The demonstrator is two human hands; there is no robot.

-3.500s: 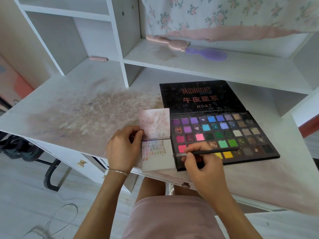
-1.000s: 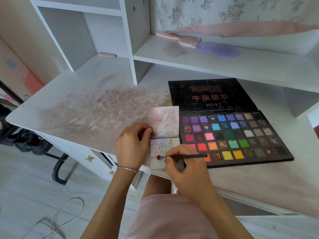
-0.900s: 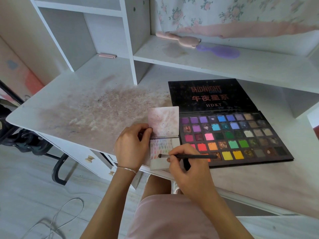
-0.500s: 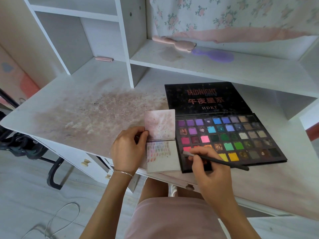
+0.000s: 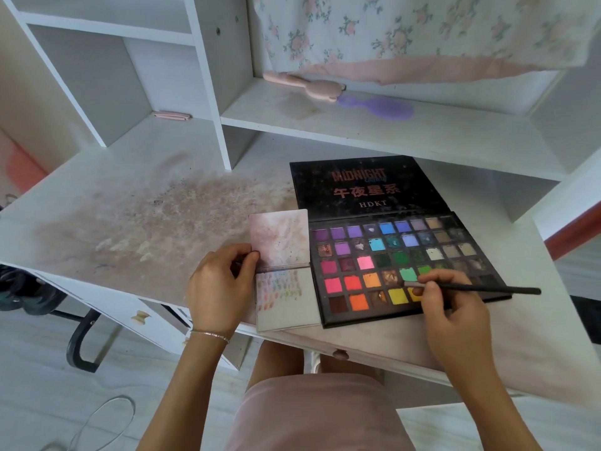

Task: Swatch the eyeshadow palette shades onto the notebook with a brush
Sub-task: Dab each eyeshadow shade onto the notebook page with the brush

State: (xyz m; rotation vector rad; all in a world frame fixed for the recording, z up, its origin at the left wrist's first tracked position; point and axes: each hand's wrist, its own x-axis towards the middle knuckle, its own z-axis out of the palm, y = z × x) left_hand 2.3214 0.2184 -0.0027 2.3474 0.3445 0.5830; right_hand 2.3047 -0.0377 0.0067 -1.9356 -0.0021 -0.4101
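A white desk [image 5: 136, 203] with shelves is sitting in front of the person, and its top is looking dusty and pink with powder. A pink brush [image 5: 305, 86] and a purple brush [image 5: 380, 107] are lying on the shelf above. The big eyeshadow palette [image 5: 400, 265] is lying open on the desk, full of bright squares. The little notebook [image 5: 286, 288] is lying open just beside it on the left, touching its edge, with small color marks on the lower page. The left hand [image 5: 218, 288] is holding the notebook's left edge, fingers curled onto it. The right hand [image 5: 452, 304] is pinching a thin black brush [image 5: 481, 289], and the brush tip is touching a light green square.
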